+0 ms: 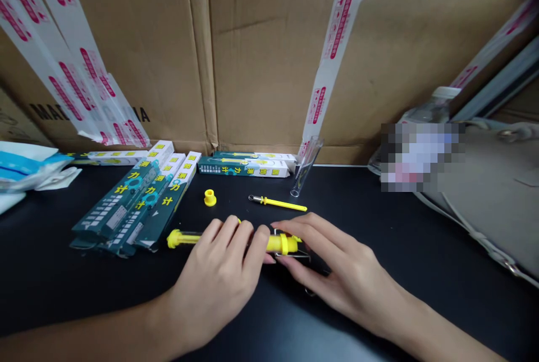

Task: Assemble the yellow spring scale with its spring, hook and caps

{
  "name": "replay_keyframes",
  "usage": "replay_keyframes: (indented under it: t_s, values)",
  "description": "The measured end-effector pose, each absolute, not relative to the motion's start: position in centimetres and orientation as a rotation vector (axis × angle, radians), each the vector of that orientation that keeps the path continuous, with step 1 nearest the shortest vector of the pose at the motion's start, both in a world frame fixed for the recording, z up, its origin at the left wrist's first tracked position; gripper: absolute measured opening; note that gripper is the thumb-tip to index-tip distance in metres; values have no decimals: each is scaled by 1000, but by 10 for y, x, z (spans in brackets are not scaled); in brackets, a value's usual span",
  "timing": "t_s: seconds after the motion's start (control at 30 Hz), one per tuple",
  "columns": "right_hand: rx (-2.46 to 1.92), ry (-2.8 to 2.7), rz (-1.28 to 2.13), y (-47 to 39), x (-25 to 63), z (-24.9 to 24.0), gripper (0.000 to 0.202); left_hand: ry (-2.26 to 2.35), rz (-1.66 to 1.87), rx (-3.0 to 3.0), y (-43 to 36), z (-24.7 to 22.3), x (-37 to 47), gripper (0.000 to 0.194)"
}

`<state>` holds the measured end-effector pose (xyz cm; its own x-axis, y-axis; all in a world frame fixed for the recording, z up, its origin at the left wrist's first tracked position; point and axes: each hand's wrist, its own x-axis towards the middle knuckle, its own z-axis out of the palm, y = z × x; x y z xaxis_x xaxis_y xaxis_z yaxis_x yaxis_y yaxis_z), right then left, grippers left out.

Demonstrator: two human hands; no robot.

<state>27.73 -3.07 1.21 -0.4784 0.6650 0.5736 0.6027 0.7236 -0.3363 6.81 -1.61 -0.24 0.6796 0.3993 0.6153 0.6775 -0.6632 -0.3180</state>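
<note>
A yellow and clear tubular spring scale (pixel 275 244) lies across in front of me, just above the black table. My left hand (pixel 223 266) is wrapped over its middle, hiding much of the tube; the flanged yellow end sticks out to the left. At the other end, my right hand (pixel 345 255) pinches near the yellow collar, where thin bent metal wire shows above and below. Beyond the hands lie a loose yellow cap (pixel 210 198) and a slim yellow rod (pixel 284 204) with a metal spring at its left end.
Several green and white spring scale boxes (pixel 143 193) lie at the left, with more boxes (pixel 244 167) at the back. A clear tube (pixel 306 168) leans against the large carton (pixel 269 59). On the right are a plastic bottle (pixel 438 105) and a beige bag (pixel 492 193).
</note>
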Motion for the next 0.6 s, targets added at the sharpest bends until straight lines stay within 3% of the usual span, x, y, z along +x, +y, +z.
replay_keyframes:
  t_s: [0.1,0.33,0.6]
  values:
    - [-967,-2216,101,-29,278,14,39,-827,-685,-2353,-16,-2,69,20]
    - [-974,-2266,206,-33,285,10,39,-880,-661,-2311,-18,-1,69,50]
    - [-902,-2312,355,-50,284,60,60,-866,-664,-2326,-21,-1,66,19]
